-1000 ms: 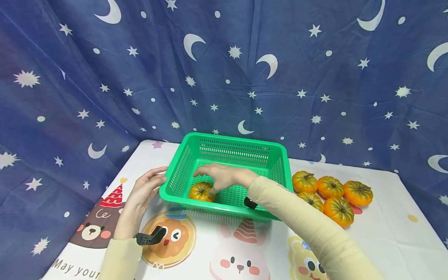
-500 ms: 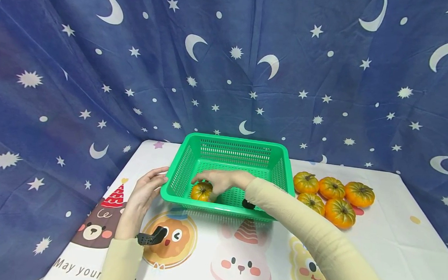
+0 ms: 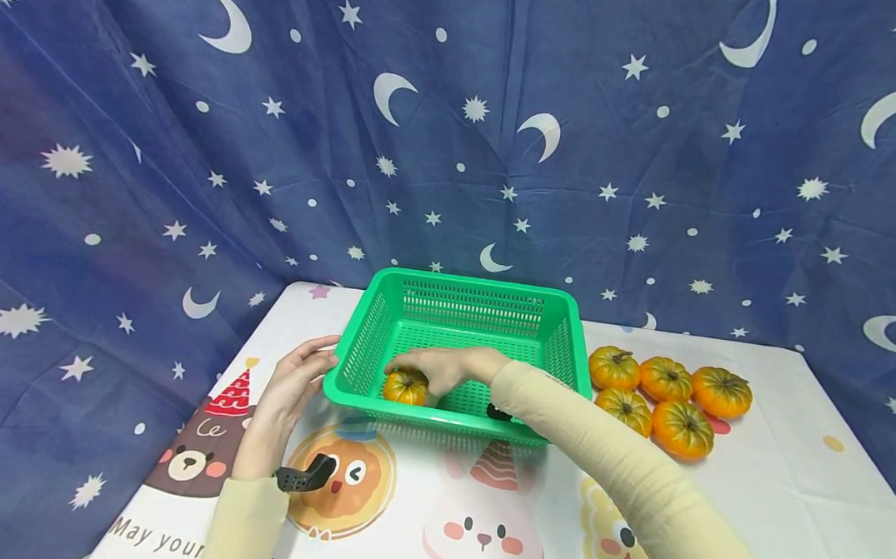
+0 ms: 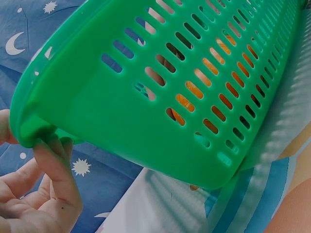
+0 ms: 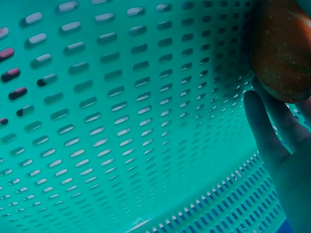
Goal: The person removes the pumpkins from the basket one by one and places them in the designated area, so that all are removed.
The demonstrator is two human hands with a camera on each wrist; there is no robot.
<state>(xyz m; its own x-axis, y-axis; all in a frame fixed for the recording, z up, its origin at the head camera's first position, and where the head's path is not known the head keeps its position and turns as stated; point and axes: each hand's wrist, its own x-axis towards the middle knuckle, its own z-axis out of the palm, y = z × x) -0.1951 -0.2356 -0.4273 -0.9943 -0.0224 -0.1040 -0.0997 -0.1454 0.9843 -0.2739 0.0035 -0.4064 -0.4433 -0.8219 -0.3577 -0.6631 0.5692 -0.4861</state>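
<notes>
Inside the green plastic basket (image 3: 457,423), at its near left corner, sits a small orange-and-green pumpkin (image 3: 404,388). My right hand (image 3: 444,369) grips this pumpkin from above and the right side; its thumb and fingers are partly hidden behind it. In the right wrist view, fingers (image 5: 265,126) lie against the dark underside of the pumpkin (image 5: 284,53). My left hand (image 3: 289,389) holds the basket's left rim. The left wrist view has its fingers (image 4: 57,170) curled under the rim, with orange showing through the slots of the basket wall (image 4: 121,121).
Several more pumpkins (image 3: 665,378) lie grouped on the table to the right of the basket. A white cloth with cartoon animals (image 3: 482,531) covers the table (image 3: 778,461). Behind it hangs a blue curtain (image 3: 452,196) with moons and stars.
My right hand has lowered and drawn its fingers in around the pumpkin in the basket. The left hand stays at the rim. The whole head view has shifted slightly.
</notes>
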